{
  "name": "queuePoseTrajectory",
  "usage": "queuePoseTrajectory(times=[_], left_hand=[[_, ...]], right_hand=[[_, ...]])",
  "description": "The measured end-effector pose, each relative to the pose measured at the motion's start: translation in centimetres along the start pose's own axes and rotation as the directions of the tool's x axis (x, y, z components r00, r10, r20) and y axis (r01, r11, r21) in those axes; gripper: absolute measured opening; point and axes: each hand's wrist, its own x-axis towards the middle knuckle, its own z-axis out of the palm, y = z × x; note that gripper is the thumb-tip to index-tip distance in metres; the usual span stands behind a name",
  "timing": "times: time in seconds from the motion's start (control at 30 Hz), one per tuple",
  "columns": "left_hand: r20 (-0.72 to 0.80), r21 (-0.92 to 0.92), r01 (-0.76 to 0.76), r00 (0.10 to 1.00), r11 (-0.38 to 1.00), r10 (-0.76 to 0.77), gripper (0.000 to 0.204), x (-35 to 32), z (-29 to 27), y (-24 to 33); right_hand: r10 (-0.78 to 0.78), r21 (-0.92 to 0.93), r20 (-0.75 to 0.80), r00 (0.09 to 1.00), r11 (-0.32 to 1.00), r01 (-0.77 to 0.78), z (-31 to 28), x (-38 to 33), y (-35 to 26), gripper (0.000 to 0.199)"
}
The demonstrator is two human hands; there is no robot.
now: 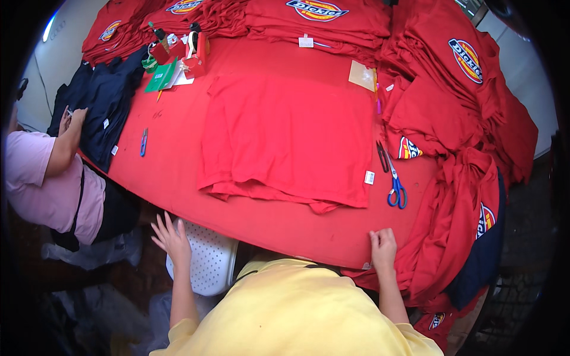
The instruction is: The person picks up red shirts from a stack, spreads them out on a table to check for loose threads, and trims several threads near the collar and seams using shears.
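Evidently, the red garment (291,142) is laid out — spread over the middle of the red-covered table (172,172), its hem rumpled toward the near edge — and neither hand touches it. As I judge it, the spreading is done and the stacking is not: red shirts (317,32) lie heaped along the far edge, while this 1 piece lies apart. Whether anything has been trimmed, I cannot tell; blue-handled scissors (396,193) and black snips (382,157) lie toward the right edge. The left hand (170,238) hangs just off the near edge, beside a white perforated plastic piece (205,252), fingers spread apart and bare. The right hand (383,246) is at the near edge's right part, fingers curled together, nothing visible between them. For writing, the garment carries 1 small white tag (369,177), its print too tiny to read; oval emblems (466,61) in yellow, red and white, lettered across, mark the heaped shirts.
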Motion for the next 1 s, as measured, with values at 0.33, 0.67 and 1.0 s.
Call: queuePoseTrajectory(times=[0.33,0.67,1.0], left_hand=[[-0.087,-0.726,-0.335,0.912,0.601,0.402,0.039,9.3,-2.8,9.1],[0.232,-0.966,0.166,0.894,0.196,0.383,0.044,8.7,-1.2,3.4],[0.304,-0.952,0.273,0.826,0.136,0.474,0.045,9.1,-0.9,1.7]], right_hand=[[-0.186,0.205,-0.143,0.972,0.955,0.213,1.3,9.0,-4.2,0.019],[0.107,0.43,0.169,0.98,0.887,-0.171,-1.9,6.3,1.6,0.024],[-0.019,0.486,0.286,0.958,0.865,-0.128,-2.7,6.7,1.1,0.042]])
